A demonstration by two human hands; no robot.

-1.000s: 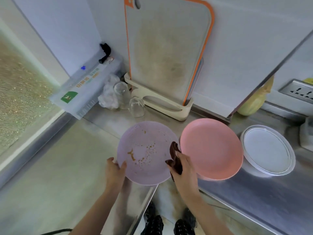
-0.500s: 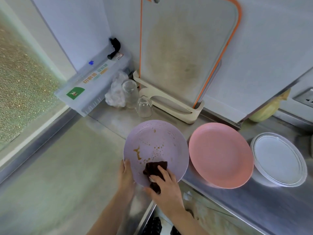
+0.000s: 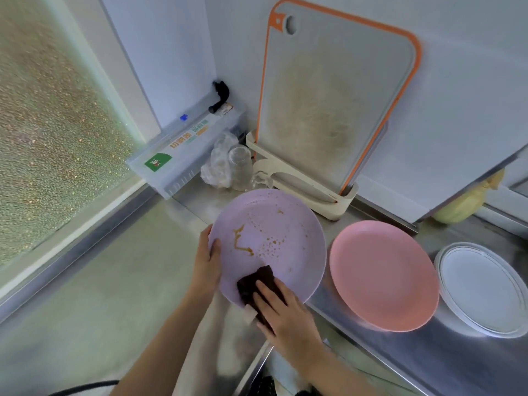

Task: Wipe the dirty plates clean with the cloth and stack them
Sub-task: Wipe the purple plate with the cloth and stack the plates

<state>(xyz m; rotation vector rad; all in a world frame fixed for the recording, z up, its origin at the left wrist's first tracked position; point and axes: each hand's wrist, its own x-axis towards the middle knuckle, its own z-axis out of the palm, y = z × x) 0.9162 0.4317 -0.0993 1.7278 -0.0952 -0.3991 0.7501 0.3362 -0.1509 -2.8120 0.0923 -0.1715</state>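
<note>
- A person's left hand [image 3: 208,262] grips the near-left rim of the purple plate [image 3: 268,244], thumb over the edge, holding it tilted above the front edge of the steel bench [image 3: 457,364].
- The right hand [image 3: 281,308] presses the dark cloth [image 3: 257,284] flat against the plate's lower face, fingers fairly straight on top of it; brown streaks and spots lie above the cloth, not yet wiped.
- The pink plate [image 3: 383,275] rests on the bench just beside the purple one, with a white plate [image 3: 483,287] further right.
- Risk, as a judgement: the plate hangs partly past the bench edge on a one-hand grip, so a hard push with the cloth could twist it loose and drop it to the floor.
- A broad sweep to the right could also knock the purple rim against the pink plate.
- Hidden: the fingers under the purple plate, and much of the cloth beneath the right hand.
- The white plate may be a stack; the count is unclear. Its far edge is cut off.
</note>
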